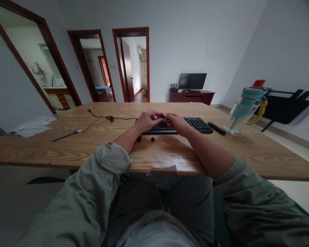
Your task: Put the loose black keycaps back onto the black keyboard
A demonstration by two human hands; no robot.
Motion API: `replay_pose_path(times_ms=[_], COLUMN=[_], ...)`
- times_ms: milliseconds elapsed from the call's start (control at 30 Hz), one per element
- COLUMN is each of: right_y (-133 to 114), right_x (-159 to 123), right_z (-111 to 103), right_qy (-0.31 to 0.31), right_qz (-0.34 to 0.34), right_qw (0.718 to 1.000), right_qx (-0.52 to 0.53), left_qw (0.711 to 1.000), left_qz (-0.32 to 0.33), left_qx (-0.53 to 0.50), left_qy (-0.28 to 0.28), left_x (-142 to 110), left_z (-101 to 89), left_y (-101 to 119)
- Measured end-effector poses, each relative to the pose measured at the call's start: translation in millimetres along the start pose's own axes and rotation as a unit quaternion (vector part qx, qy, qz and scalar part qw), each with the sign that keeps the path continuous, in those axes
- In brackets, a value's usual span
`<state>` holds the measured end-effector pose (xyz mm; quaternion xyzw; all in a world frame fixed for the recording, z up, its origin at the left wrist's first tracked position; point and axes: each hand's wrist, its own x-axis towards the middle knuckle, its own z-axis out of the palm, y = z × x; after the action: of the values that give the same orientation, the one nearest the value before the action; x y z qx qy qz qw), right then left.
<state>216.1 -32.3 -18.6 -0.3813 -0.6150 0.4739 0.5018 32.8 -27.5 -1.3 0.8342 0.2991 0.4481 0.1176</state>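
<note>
A black keyboard (198,124) lies on the wooden table in front of me, its middle covered by my hands. Above its keys my left hand (148,120) and my right hand (177,122) meet, fingers bent and closed. Between their fingertips is a small black keycap (162,116), partly hidden; both hands seem to grip it. Two more small black keycaps lie on the table in front of the keyboard, one keycap (139,139) near my left wrist and another keycap (152,139) to its right.
A black cable (110,118) runs left from the keyboard. Farther left lie a blue brush (67,136) and white paper (34,125). To the right are a dark brush-like strip (216,128) and a blue bottle with a red cap (245,106). The table's near edge (190,171) is close to me.
</note>
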Motion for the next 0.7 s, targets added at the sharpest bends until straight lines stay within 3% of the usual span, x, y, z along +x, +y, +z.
replay_pose_path(times_ms=[267, 533, 700], right_y=[0.5, -3.7, -3.8], right_x=[0.9, -2.9, -3.4], right_z=[-1.0, 1.9, 2.3], right_qy=[-0.007, -0.009, -0.012], right_qz=[0.015, -0.013, 0.004], right_qw=[0.999, 0.999, 0.998], right_qx=[0.034, 0.043, 0.054], left_qw=[0.999, 1.0, 1.0], left_qz=[0.024, -0.015, 0.005], left_qx=[0.025, 0.015, 0.022], left_qy=[-0.013, -0.001, -0.01], left_x=[0.0, -1.0, -1.4], left_z=[-0.8, 0.4, -0.4], left_y=[0.1, 2.7, 7.0])
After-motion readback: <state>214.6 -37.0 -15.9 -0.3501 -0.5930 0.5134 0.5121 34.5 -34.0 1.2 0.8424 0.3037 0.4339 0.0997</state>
